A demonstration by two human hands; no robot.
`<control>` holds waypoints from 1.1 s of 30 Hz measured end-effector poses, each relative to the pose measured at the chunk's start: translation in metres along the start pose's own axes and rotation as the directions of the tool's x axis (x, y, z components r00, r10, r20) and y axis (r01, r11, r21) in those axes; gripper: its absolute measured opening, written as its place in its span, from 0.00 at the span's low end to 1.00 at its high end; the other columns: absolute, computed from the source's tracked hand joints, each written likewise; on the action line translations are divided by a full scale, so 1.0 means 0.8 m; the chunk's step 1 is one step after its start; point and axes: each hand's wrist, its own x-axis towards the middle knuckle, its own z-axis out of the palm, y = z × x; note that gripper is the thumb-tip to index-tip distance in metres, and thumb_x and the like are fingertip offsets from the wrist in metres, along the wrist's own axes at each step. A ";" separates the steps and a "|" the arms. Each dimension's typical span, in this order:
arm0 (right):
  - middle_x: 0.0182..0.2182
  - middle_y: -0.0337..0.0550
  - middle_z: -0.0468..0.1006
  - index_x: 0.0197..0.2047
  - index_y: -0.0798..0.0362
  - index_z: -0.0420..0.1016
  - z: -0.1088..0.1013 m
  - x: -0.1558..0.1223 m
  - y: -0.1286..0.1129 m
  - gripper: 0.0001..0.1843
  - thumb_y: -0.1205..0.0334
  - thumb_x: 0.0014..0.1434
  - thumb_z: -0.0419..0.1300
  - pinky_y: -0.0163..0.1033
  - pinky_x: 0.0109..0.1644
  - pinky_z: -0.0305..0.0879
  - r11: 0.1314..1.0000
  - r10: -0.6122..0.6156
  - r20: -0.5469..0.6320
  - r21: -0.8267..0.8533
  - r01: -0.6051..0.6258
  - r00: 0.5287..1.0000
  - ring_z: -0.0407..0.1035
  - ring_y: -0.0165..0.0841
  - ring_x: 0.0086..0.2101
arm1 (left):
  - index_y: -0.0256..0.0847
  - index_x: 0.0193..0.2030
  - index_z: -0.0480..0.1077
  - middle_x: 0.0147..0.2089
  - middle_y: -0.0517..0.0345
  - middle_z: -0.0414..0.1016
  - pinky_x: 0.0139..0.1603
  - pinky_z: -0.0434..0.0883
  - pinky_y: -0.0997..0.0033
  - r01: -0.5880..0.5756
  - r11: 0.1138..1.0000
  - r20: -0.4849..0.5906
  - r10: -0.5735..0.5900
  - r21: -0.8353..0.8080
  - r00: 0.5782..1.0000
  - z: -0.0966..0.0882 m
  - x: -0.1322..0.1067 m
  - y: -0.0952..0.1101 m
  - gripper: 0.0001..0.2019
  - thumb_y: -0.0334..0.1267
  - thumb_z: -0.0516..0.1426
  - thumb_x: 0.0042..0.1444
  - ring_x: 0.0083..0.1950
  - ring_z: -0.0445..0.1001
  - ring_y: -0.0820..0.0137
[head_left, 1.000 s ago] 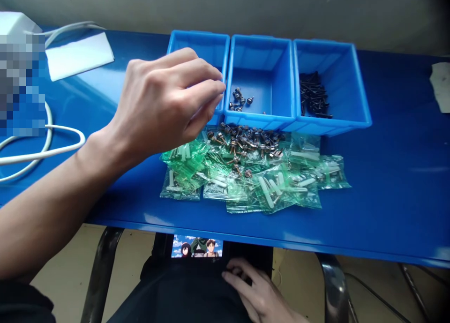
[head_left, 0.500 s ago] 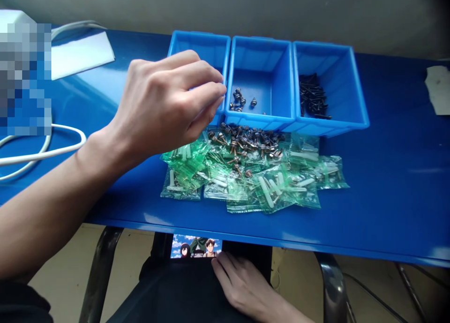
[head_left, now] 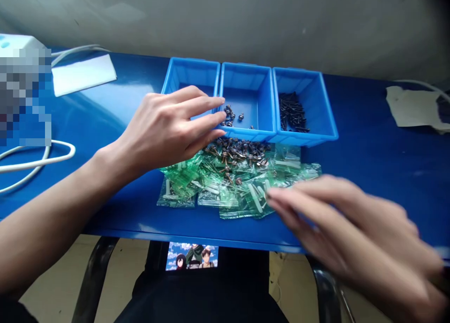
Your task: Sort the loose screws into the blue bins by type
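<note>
My left hand [head_left: 172,123] is over the left blue bin [head_left: 197,70] and the front left corner of the middle bin [head_left: 248,69]. Its fingers are apart, with nothing seen between them. A few short bolts [head_left: 229,113] lie in the middle bin near those fingertips. In front of the bins, a heap of bolts [head_left: 239,149] rests on green plastic packets [head_left: 235,206] that have white strips and small hardware inside. My right hand [head_left: 348,220] is over the right end of the packets, smeared by motion; whether its fingertips hold anything is unclear.
The right bin [head_left: 326,112] holds dark screws [head_left: 292,112]. White paper [head_left: 84,74] and a white cable [head_left: 59,161] lie at the left of the blue table [head_left: 119,220]. Crumpled paper [head_left: 411,107] lies at the right. A lit screen [head_left: 191,256] sits below the table edge.
My right hand has risen from beside the screen on my lap to above the packets. The fingers of my left hand have spread from a pinch. The camera view has shifted.
</note>
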 end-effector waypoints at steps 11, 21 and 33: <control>0.49 0.50 0.86 0.55 0.53 0.86 0.007 0.158 0.088 0.18 0.68 0.73 0.55 0.45 0.48 0.69 0.981 0.007 0.163 -0.193 0.025 0.987 0.80 0.41 0.46 | 0.44 0.57 0.80 0.61 0.54 0.84 0.61 0.87 0.55 0.051 0.984 -0.012 -0.054 -0.173 0.998 0.005 0.004 -0.002 0.10 0.39 0.61 0.74 0.61 0.85 0.58; 0.22 0.42 0.71 0.27 0.51 0.68 0.070 0.216 0.073 0.12 0.66 0.63 0.61 0.40 0.27 0.49 0.955 0.250 0.541 -0.001 -0.297 0.803 0.58 0.29 0.21 | 0.41 0.59 0.76 0.54 0.52 0.87 0.48 0.86 0.61 0.152 0.971 -0.008 -0.156 -0.183 0.988 0.005 0.006 0.001 0.13 0.43 0.64 0.73 0.55 0.88 0.59; 0.23 0.40 0.67 0.30 0.50 0.68 0.069 0.213 0.067 0.09 0.61 0.63 0.57 0.40 0.28 0.50 0.939 0.307 0.588 -0.057 -0.341 0.749 0.57 0.31 0.23 | 0.42 0.56 0.66 0.54 0.54 0.85 0.46 0.79 0.66 0.269 0.934 0.059 -0.263 -0.235 0.963 0.001 0.008 0.007 0.15 0.45 0.65 0.72 0.54 0.87 0.63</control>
